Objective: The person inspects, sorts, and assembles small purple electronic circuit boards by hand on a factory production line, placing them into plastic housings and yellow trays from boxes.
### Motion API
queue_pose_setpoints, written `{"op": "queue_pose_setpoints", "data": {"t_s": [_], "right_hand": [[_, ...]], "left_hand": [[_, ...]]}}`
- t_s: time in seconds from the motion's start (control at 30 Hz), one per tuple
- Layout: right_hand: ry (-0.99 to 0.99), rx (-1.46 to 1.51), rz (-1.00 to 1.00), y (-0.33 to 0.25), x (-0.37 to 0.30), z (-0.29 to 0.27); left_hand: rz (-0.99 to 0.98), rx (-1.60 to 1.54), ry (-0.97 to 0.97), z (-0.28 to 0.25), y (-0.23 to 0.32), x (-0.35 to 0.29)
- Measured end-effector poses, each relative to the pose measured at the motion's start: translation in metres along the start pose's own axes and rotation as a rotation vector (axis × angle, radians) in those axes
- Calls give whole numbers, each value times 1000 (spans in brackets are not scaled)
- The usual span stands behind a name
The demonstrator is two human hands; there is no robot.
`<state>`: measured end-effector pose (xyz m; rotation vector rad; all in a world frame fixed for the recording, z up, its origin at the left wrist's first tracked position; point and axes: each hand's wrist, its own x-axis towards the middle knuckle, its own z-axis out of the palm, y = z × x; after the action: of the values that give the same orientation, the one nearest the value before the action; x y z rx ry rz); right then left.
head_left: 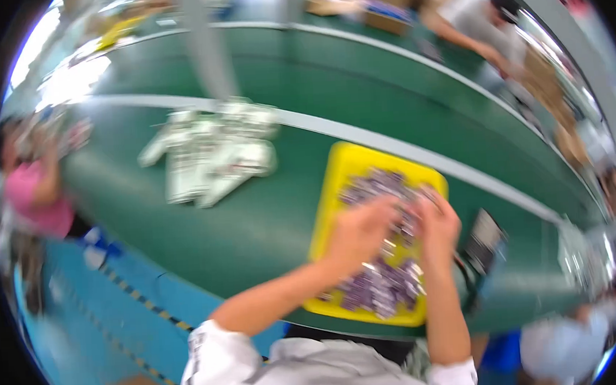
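A yellow tray lies on the green work table before me, holding many small purple-and-silver pieces whose kind is too blurred to name. They form one heap at the tray's far side and another at its near side. Above the tray's middle, my left hand reaches in from the left with its fingers bent. Close beside it my right hand is curled, fingertips near the same small pieces. Motion smears both hands' fingers, so whatever lies between them is hidden.
White, handle-shaped plastic parts are piled left of the tray. A dark device with a cable lies to its right. A pale divider strip crosses the table behind the tray. A person in pink sits at the left; others work across and at right.
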<state>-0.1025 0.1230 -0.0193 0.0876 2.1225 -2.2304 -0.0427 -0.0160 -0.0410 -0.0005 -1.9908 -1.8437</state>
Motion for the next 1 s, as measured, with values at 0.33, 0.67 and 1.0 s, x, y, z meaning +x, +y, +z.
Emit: {"op": "queue_pose_setpoints", "data": {"t_s": [0.33, 0.67, 1.0], "right_hand": [[-351, -908, -423, -32, -41, -84], [-196, -309, -1, -7, -55, -99], [-79, 159, 193, -16, -44, -80]], "left_hand": [[234, 320, -200, 10, 9, 13], [364, 145, -504, 2, 17, 9], [511, 310, -431, 11, 16, -1]]}}
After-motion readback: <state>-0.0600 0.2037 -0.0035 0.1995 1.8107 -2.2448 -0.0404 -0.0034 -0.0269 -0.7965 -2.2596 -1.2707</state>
